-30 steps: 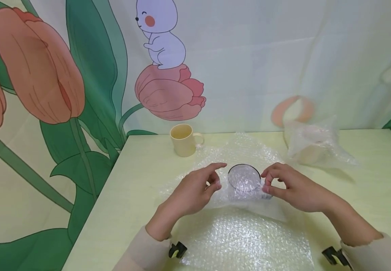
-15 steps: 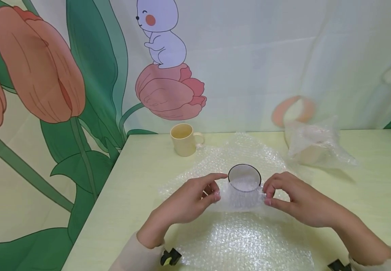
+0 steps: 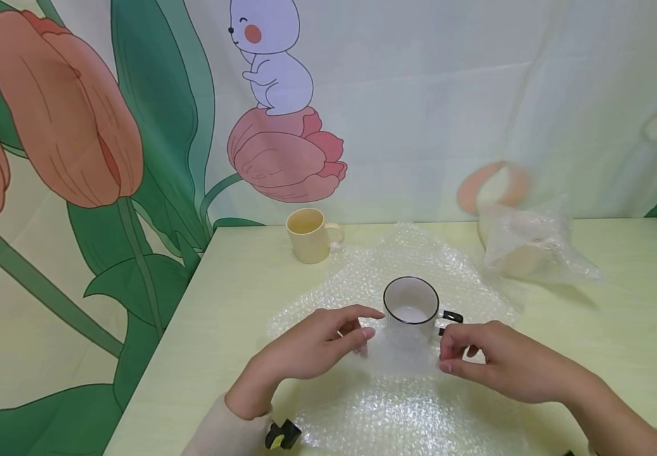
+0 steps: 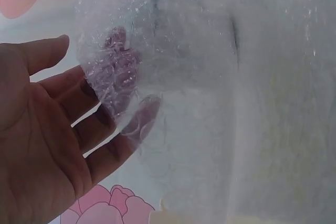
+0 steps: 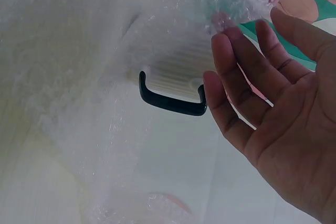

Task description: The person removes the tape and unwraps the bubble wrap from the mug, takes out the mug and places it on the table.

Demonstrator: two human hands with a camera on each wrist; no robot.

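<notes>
Now the mug (image 3: 411,299) has its black-rimmed mouth and its black handle (image 3: 452,316) in plain sight; a second ago film lay over the mouth, and half a second ago the handle was hidden. The bubble wrap (image 3: 419,405) has slid lower down the mug's front, and both hands have come down with it, closer to the person. The mug itself stays upright in the same spot, at mid-table on the sheet.

The left hand (image 3: 314,348) is relaxed, thumb apart, its bent fingers behind the film; whether its forefinger touches the mug or is just beside it, I cannot tell. The right hand (image 3: 494,361), just beside the handle, pinches the film's edge between thumb and curled fingers.

Pale green with a faint sheen, the table (image 3: 231,329) bears the wide, crinkled sheet, a yellow mug (image 3: 307,246) standing near the far edge on the left, and a bundle (image 3: 525,247) in clear wrapping at the back right. Behind hangs a pale cloth (image 3: 408,114) printed with big coral tulips (image 3: 72,120), green leaves and a white rabbit (image 3: 283,76) perched on a pink bloom.
</notes>
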